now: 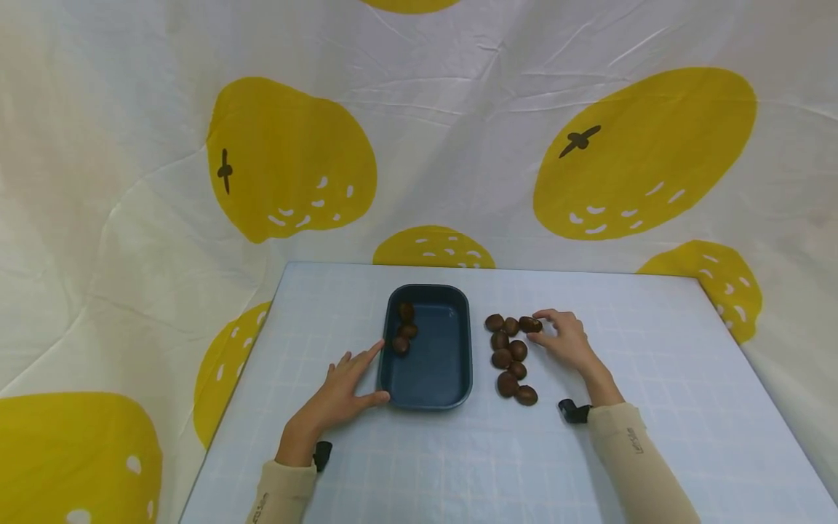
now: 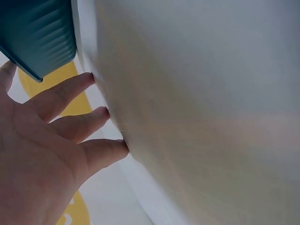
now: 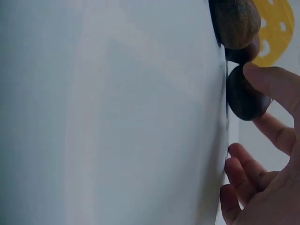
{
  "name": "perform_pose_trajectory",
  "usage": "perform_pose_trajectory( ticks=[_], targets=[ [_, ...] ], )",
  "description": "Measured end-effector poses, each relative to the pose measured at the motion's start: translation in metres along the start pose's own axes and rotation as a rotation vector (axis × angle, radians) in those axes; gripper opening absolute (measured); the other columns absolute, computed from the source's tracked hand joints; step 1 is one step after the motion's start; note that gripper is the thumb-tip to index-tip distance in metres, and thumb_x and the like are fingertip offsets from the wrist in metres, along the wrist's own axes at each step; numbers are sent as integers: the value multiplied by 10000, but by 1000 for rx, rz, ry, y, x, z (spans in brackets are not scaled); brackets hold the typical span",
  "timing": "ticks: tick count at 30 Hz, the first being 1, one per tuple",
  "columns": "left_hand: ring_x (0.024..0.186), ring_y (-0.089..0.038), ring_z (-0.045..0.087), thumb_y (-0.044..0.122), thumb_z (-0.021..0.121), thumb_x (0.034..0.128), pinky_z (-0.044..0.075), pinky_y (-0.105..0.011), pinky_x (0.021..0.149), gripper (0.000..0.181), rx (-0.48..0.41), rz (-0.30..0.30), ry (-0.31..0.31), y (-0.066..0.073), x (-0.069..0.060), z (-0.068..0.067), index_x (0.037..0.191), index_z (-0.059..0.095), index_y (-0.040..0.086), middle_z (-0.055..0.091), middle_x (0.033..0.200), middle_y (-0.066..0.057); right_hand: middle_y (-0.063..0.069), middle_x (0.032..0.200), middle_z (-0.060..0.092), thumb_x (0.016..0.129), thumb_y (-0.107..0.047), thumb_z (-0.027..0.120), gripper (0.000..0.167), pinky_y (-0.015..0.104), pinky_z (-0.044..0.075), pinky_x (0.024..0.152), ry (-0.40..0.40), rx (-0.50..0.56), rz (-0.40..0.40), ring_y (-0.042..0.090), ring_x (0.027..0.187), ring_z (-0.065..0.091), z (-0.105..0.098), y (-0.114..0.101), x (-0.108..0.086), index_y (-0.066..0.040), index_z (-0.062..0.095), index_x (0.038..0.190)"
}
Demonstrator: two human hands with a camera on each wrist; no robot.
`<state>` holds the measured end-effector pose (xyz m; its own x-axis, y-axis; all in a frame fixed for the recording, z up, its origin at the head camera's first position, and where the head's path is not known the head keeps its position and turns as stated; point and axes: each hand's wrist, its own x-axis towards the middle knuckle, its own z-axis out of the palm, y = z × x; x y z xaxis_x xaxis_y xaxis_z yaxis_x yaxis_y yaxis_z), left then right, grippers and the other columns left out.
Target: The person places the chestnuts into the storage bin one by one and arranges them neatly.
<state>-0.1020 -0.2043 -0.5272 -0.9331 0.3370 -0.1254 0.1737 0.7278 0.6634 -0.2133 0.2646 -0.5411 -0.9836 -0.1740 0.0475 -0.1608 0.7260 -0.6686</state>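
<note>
nut (image 1: 530, 324): near worktop (image 1: 419, 466) far edge, pinched between right hand (image 1: 568, 340) thumb and fingertip | loose nuts (image 1: 501, 359): beside it | tray (image 1: 437, 367): left of them, inner nuts (image 1: 407, 331) along its left wall | left hand (image 1: 340, 393): fingers spread, gripping nothing, at tray's left edge

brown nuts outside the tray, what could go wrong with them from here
The right hand pinches a smooth, rounded nut between thumb and finger, so it might slip. Neighbouring nuts sit close beside it, so lifting could knock them and set them rolling. The left hand has fingers at the edge of the tray; a nudge might shift it.
</note>
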Motion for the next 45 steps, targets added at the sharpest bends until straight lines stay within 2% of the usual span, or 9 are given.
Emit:
perform_pose_trajectory(
  ticks=[7,22,29,34,41,45],
  targets=[
    [1459,-516,94,647,692,830,19,-740,1093,949,-9,8,5,0,0,-1,1584,142,474,259,1625,-22,258,1297,576,893,-262,770,414,693,366,891,11,-17,21,476,1178,465,2,1,1,-76,651,1243],
    [1470,-495,66,669,676,826,2,-724,1103,947,-21,-6,-8,0,-1,-1,1576,125,495,223,1636,22,277,1308,522,913,-289,752,410,698,342,887,6,-27,69,481,1182,435,5,3,0,-63,656,1241],
    [1472,-492,67,661,684,826,1,-720,1107,951,-26,-8,-9,2,-2,-2,1581,133,482,219,1636,39,272,1313,480,930,-312,734,404,696,297,915,15,5,80,473,1192,408,6,3,-1,-65,664,1242],
    [1474,-487,67,665,681,826,0,-715,1110,949,-25,-13,-8,3,-2,-2,1579,132,486,218,1634,43,242,1300,474,917,-297,755,404,667,328,946,45,36,60,448,1200,426,6,1,-2,-59,678,1233],
    [1466,-505,82,643,693,830,13,-729,1101,953,-20,2,5,3,-2,-1,1589,149,456,233,1634,21,241,1171,565,874,-150,801,345,559,435,935,122,75,-53,395,1164,457,6,-4,0,17,702,1159],
    [1457,-523,96,616,711,833,18,-740,1092,952,-24,7,13,4,-1,-1,1594,170,434,252,1630,-7,214,1162,606,880,-154,798,351,545,451,931,129,78,-67,367,1150,470,2,-12,1,15,703,1173]
  ],
)
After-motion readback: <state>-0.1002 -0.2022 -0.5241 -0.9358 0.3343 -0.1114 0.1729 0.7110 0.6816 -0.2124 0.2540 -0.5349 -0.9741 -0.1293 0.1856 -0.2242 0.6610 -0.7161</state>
